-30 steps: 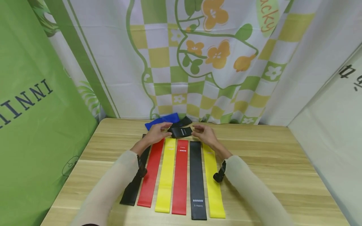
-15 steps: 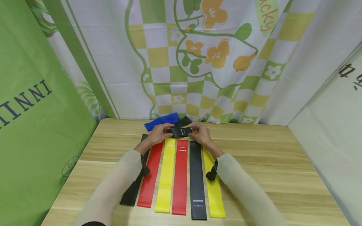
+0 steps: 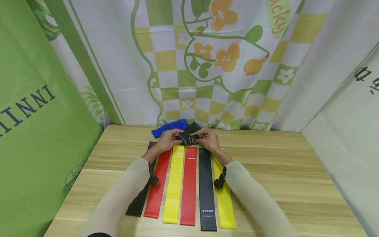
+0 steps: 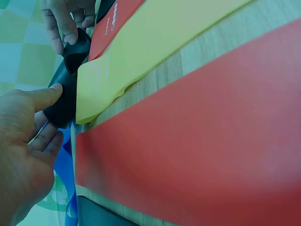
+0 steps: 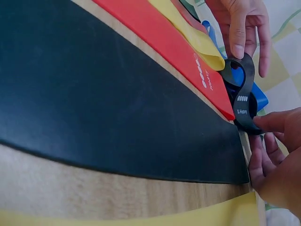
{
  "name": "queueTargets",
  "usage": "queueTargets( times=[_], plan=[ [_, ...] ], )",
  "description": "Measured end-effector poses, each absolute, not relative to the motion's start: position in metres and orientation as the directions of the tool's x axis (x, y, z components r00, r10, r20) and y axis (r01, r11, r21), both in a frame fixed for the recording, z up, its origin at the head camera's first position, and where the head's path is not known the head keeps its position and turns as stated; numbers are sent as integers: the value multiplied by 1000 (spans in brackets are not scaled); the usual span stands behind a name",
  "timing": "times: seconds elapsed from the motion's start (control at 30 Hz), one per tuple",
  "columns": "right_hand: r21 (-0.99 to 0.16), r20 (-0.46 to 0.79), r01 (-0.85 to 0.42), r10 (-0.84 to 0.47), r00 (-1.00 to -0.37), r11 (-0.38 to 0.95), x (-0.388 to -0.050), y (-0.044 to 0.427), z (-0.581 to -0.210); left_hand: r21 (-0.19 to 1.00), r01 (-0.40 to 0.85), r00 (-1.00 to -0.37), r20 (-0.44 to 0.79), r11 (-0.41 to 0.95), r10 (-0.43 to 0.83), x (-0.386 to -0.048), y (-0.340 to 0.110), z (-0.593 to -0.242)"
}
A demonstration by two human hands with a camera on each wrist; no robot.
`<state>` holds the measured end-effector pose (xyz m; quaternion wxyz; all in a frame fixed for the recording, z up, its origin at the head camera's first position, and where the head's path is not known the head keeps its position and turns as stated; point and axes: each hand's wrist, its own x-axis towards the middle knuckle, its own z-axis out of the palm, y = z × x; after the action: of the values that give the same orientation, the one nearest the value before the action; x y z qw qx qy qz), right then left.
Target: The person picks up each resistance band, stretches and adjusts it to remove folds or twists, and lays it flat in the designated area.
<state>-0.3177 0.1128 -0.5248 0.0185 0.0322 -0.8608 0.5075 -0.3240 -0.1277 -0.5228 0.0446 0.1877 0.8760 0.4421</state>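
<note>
A black resistance band point(image 3: 187, 139) with white X-Heavy print is held between my two hands at the back of the table. My left hand point(image 3: 166, 141) pinches its left end between thumb and fingers. At the right end, my right hand point(image 3: 209, 140) pinches it the same way. In the right wrist view the black loop point(image 5: 242, 96) is bowed into a wavy curve. Just behind it lie a blue band point(image 3: 170, 127) and another black band point(image 3: 193, 127), partly covered.
Several bands lie lengthwise side by side in front: a red band point(image 3: 158, 184), a yellow band point(image 3: 173, 187), a second red band point(image 3: 188, 187), a black band point(image 3: 207, 187) and others partly under the forearms. A patterned curtain point(image 3: 207, 102) hangs behind the wooden table point(image 3: 272, 171).
My right hand has moved left onto the black band's right end and now grips it. The band's ends are pressed slightly closer, so it buckles. The laid-out bands have stayed put.
</note>
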Motion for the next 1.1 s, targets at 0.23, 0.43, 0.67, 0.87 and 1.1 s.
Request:
queueTargets(
  times=[0.23,0.43,0.67,0.87,1.1],
  plan=[
    [-943,53,-62,-36,-998,328,-316,116,-526,802,305,-925,119,514,362,-321,-123,-518],
    [-965,63,-75,-54,-997,251,-317,123,-528,826,295,-928,126,481,352,-320,-123,-514],
    [-989,95,-99,-38,-995,110,-317,132,-510,844,290,-930,136,451,342,-318,-117,-507],
    [-979,181,-180,-7,-984,92,-319,137,-491,875,311,-915,170,370,365,-316,-105,-501],
    [-962,264,-262,18,-964,71,-320,138,-470,892,364,-899,261,268,352,-317,-96,-500]
  ],
)
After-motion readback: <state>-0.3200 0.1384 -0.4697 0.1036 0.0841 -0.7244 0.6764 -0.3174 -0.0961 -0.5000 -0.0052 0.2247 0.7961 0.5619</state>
